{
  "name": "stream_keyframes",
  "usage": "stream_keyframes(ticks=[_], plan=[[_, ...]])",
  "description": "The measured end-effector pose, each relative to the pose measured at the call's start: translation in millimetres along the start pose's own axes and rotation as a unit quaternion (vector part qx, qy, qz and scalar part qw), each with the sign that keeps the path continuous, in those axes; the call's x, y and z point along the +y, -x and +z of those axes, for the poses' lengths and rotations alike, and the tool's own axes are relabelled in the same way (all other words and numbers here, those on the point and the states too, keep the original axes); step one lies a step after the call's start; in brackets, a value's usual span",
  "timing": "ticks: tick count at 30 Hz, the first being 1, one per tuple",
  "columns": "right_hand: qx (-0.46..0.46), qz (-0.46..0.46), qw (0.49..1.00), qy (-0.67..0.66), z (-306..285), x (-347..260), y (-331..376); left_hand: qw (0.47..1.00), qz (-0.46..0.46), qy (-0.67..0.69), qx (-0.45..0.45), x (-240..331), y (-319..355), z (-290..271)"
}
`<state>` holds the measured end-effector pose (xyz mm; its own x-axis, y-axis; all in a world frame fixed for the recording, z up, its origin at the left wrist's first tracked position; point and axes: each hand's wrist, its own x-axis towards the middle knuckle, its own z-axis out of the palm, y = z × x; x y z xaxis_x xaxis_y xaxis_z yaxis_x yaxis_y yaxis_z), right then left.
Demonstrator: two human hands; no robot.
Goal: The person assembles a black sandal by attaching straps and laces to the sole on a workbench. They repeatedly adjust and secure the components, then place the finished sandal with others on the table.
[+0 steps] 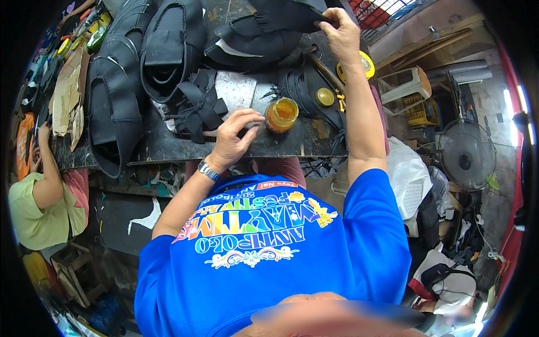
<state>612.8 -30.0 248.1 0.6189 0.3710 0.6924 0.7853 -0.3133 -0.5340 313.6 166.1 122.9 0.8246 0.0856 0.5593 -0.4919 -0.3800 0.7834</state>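
Place: a cluttered shoemaking workshop.
Evidence: dark workbench piled with black sandal uppers, leather straps, an open glue jar.

The left hand rested on the dark counter, fingertips just beside an open jar of amber glue at its three o'clock. At one o'clock, the right hand gripped a black leather piece.

Electric fan on floor right; white plastic stool beyond.
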Motion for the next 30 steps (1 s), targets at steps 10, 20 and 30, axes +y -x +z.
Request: stream_keyframes(ticks=[10,20,30], plan=[[-0.063,0.170,0.918,-0.352,11,-213,87,0.958,-0.033,0.245,0.146,76,-29,-46],[-0.230,0.046,0.972,-0.023,-16,-115,138,0.877,-0.195,0.425,0.109,59,20,-96],[-0.175,0.022,0.984,-0.038,-4,-114,151,0.885,-0.215,0.407,0.074,48,33,-81]])
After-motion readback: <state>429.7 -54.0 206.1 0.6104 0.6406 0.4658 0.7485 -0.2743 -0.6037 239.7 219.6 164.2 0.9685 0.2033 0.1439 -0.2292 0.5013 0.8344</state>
